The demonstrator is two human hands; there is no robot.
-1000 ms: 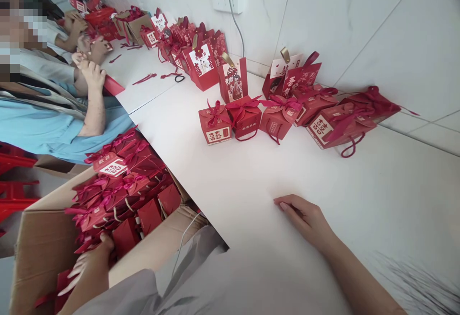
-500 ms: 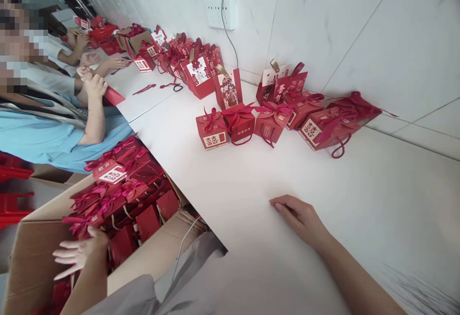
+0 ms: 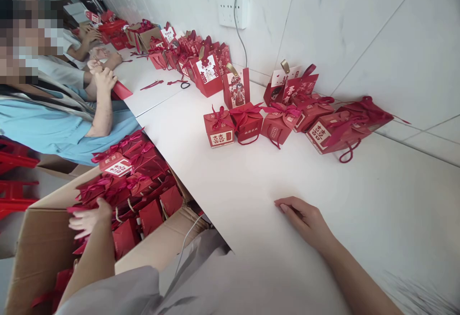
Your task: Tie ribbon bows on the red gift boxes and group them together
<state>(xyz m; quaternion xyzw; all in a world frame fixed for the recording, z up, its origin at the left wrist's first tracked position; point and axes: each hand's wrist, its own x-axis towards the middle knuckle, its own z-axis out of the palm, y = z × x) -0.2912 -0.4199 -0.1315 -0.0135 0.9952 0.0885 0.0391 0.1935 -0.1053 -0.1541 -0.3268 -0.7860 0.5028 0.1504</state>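
Observation:
My left hand (image 3: 89,219) reaches into an open cardboard box (image 3: 39,238) at the lower left, over red gift boxes (image 3: 151,216) with ribbon bows. Its fingers are spread, slightly blurred, and hold nothing; whether they touch the boxes I cannot tell. On the white table (image 3: 230,185) rests my right hand (image 3: 305,221), loosely bent, with a small gap between thumb and forefinger and nothing in it. Beyond it stand several finished-looking red gift boxes with bows, among them one with a white label (image 3: 219,130) and a larger tilted one (image 3: 323,135).
Taller red bags (image 3: 237,89) and more boxes line the wall towards the far left. A co-worker in a blue top (image 3: 64,128) holds a red piece (image 3: 121,90) at the table's edge. Loose ribbons (image 3: 151,85) lie nearby. A cable runs from the wall socket (image 3: 232,11).
My left hand has moved up and inward over the gift boxes in the carton. My right hand stays resting on the table. The whole view has shifted slightly.

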